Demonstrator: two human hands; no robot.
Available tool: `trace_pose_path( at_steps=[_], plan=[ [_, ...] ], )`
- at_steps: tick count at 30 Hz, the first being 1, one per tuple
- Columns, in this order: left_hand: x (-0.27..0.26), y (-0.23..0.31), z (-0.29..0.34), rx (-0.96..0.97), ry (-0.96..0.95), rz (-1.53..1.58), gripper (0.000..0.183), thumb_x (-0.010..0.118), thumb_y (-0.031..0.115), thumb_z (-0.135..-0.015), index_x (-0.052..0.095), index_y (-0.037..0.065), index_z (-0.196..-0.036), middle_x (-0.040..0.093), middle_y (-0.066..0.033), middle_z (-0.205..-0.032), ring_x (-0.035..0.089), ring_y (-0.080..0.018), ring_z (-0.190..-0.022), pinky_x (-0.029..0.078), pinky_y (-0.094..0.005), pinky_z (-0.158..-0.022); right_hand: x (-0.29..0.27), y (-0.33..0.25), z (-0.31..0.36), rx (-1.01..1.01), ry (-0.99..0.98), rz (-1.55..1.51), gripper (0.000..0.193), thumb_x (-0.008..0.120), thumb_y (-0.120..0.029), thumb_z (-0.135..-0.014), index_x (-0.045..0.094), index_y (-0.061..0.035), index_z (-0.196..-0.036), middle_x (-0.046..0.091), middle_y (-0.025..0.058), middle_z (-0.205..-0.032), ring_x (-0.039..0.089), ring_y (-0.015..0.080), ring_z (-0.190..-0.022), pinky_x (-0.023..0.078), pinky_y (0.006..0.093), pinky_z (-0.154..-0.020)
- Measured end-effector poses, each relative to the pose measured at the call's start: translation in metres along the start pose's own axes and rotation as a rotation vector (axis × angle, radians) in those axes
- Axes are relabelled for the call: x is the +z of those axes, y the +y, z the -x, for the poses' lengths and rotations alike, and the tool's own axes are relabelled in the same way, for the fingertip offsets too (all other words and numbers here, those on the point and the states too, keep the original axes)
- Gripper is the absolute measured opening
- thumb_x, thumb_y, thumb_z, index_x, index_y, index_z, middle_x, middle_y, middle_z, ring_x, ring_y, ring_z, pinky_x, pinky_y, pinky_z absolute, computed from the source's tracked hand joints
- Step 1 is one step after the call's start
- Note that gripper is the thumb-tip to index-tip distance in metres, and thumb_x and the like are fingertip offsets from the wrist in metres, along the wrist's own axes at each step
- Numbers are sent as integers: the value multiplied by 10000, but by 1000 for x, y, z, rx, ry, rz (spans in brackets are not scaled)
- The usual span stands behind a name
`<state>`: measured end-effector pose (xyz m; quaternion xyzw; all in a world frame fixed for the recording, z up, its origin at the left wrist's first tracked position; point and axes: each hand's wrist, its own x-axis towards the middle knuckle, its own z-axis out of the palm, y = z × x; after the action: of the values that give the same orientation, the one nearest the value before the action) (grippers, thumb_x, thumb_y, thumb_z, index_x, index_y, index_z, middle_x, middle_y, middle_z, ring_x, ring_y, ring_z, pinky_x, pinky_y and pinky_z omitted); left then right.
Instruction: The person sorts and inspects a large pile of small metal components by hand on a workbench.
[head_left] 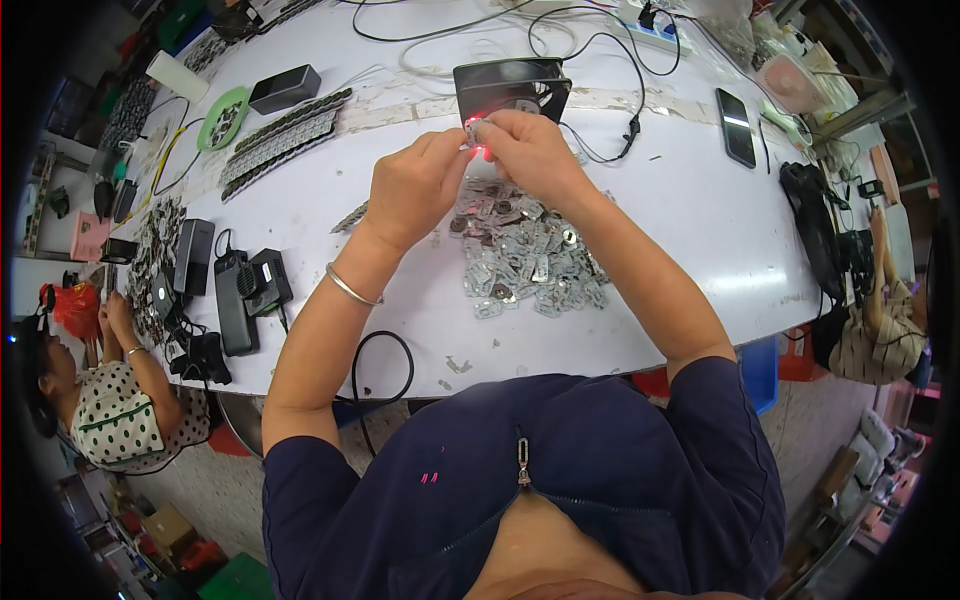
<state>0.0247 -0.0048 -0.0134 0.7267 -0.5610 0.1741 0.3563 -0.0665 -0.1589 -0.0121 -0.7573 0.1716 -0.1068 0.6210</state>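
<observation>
Both hands meet over the table in front of a black fan (513,76). A small, pale grey flat piece (474,131) shows between the fingertips, with bright red light around it. My left hand (418,186) is closed, thumb and fingers pinched at the piece's left side. From the other side my right hand (536,152) pinches the same piece, its fingers curled. Just below the hands lies a loose pile of small grey and clear flat parts (540,265), a few with dark round discs. What else the fingers may cover is hidden.
Dark linked strips (285,140) lie at left, by a green dish (223,118) and a black box (284,89). Black power adapters (236,300) sit near the left edge. A phone (736,127) and black bag (810,225) are at right. Cables cross the back. Co-workers sit either side.
</observation>
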Motion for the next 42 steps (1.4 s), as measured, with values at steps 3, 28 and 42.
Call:
trace_pose_path(
  at_steps=[3,28,42],
  plan=[
    [1,10,-3,23,36,-9,195,720,91,-838,649,41,-1013,685,-111,-840,648,-227,-605,517,-310,-548,-1,-3,8,-11,58,-94,264,582,-271,-957,655,-36,-862,511,-43,-620,431,31,-526,332,207,-462],
    [-10,34,-7,-95,-508,407,667,741,22,-774,470,109,-1377,694,-148,-934,670,-269,-781,532,-339,-723,-21,-1,65,-185,-54,238,204,593,-158,-925,688,20,-952,644,57,-802,546,106,-717,452,278,-652],
    [-18,22,-24,-314,-695,526,760,755,49,-763,416,119,-1439,713,-121,-978,552,-119,-520,471,-269,-520,-14,12,49,-127,-130,12,267,582,-211,-934,670,2,-798,534,-7,-579,435,70,-557,362,278,-523]
  ],
)
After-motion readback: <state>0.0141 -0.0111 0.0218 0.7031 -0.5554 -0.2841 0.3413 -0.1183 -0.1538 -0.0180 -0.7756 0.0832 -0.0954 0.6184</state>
